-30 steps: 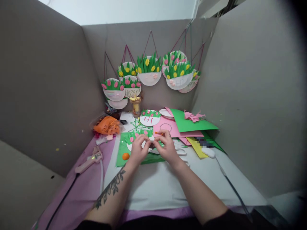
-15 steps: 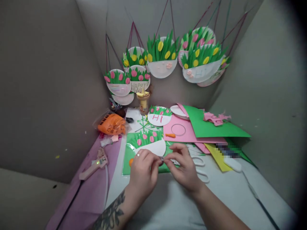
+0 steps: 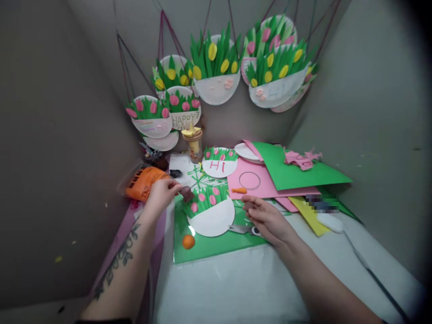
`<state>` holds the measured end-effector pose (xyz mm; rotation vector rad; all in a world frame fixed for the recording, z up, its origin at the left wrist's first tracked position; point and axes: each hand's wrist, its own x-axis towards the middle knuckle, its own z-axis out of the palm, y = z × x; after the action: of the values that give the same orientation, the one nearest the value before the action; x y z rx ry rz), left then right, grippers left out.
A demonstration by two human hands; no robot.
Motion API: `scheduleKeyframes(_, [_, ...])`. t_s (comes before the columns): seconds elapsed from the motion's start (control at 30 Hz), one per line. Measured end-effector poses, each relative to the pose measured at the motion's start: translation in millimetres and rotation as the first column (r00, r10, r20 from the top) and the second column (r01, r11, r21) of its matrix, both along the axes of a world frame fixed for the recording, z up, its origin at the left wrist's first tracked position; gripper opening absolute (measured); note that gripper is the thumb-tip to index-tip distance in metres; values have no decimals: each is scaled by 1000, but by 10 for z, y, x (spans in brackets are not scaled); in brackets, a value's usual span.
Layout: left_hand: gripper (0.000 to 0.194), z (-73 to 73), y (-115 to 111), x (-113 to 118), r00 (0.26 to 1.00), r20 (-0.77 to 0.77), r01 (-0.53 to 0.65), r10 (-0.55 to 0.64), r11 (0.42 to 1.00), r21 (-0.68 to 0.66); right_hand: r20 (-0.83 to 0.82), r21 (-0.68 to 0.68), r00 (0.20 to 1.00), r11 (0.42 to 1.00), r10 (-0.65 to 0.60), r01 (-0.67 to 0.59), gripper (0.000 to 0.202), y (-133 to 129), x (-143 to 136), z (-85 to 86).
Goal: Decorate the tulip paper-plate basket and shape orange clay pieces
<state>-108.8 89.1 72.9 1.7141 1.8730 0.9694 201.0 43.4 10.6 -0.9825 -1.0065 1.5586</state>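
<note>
My left hand (image 3: 160, 195) is closed, its fingertips pinching a dark brown, clay-like lump (image 3: 186, 194) above the left edge of a paper-plate basket (image 3: 212, 218). That basket has green paper grass and pink tulips and lies on a green sheet (image 3: 189, 257). On the right, my right hand (image 3: 266, 218) curls its fingers around a small brown piece (image 3: 249, 205) that looks like the same stuff. Below its palm lie scissors (image 3: 240, 229), their handles partly hidden. An orange ball (image 3: 188, 242) rests at the green sheet's lower left.
A small orange carrot-shaped piece (image 3: 239, 191) and a thin ring (image 3: 249, 180) lie on pink paper (image 3: 234, 177). An orange bag (image 3: 143, 182) stands behind my left hand. Finished plate baskets (image 3: 218, 90) hang on the wall. A corded white tool (image 3: 330, 222) lies at right.
My hands were together at the front, fingering a small piece. They have parted: the left moved up and left and now holds a brown lump, the right moved slightly right.
</note>
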Motion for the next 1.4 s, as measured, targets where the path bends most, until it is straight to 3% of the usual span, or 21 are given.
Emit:
scheduleKeyframes(0.1, [18, -182, 401, -115, 956, -287, 38, -68, 993, -109, -13, 27, 994, 993, -112, 112, 37, 78, 49, -11])
scheduleKeyframes(0.2, [14, -293, 572, -157, 854, -512, 48, -91, 994, -97, 25, 99, 977, 973, -211, 208, 36, 127, 55, -24])
scheduleKeyframes(0.3, [9, -251, 546, -160, 787, -609, 44, -96, 994, -101, 76, 153, 971, 965, -226, 212, 26, 164, 49, -70])
scheduleKeyframes(0.4, [17, -82, 344, 12, 815, -579, 32, -33, 999, -12, 137, 178, 969, 968, -205, 180, 18, 166, 29, -91])
scheduleKeyframes(0.47, [18, 17, 131, 275, 916, -397, 91, -64, 995, 49, 169, 218, 960, 958, -224, 185, 16, 134, -2, -62])
scheduleKeyframes(0.53, [20, 43, -111, 613, 953, -27, 297, -300, 950, -96, 174, 292, 955, 939, -240, 182, 18, 67, -50, 0])
scheduleKeyframes(0.57, [24, 25, -230, 782, 890, 212, 443, -403, 874, -200, 169, 342, 954, 923, -246, 177, 21, 23, -77, 37])
scheduleKeyframes(0.63, [34, -52, -443, 1067, 716, 591, 604, -373, 755, -256, 189, 468, 945, 870, -267, 153, 25, -78, -131, 105])
scheduleKeyframes(0.7, [40, -145, -606, 1247, 514, 808, 672, -287, 720, -172, 276, 619, 899, 778, -341, 105, 19, -173, -177, 147])
scheduleKeyframes(0.8, [42, -238, -769, 1352, 326, 934, 635, -148, 766, -101, 376, 786, 771, 618, -514, 29, 15, -275, -221, 158])
scheduleKeyframes(0.87, [46, -251, -835, 1358, 284, 956, 579, -69, 807, -114, 373, 842, 724, 539, -581, -1, 21, -317, -236, 152])
scheduleKeyframes(0.93, [46, -223, -867, 1317, 260, 965, 506, -27, 855, -112, 376, 866, 722, 497, -580, -51, 30, -350, -240, 153])
scheduleKeyframes(1.07, [32, -63, -818, 1000, 252, 968, 237, -23, 971, -38, 415, 851, 759, 509, -501, -129, 44, -415, -242, 162])
scheduleKeyframes(1.2, [24, 92, -726, 515, 335, 941, -28, -55, 997, 68, 512, 769, 783, 595, -353, -235, 22, -480, -303, 141])
scheduleKeyframes(1.27, [21, 108, -711, 365, 362, 929, -83, -76, 990, 113, 626, 684, 747, 617, -223, -389, 16, -489, -352, 162])
scheduleKeyframes(1.33, [15, 83, -712, 324, 369, 927, -85, -70, 990, 109, 710, 612, 693, 596, -124, -520, 13, -458, -400, 237])
scheduleKeyframes(1.4, [15, 40, -713, 374, 365, 930, -51, -28, 997, 50, 725, 602, 681, 578, -105, -551, 12, -378, -448, 367])
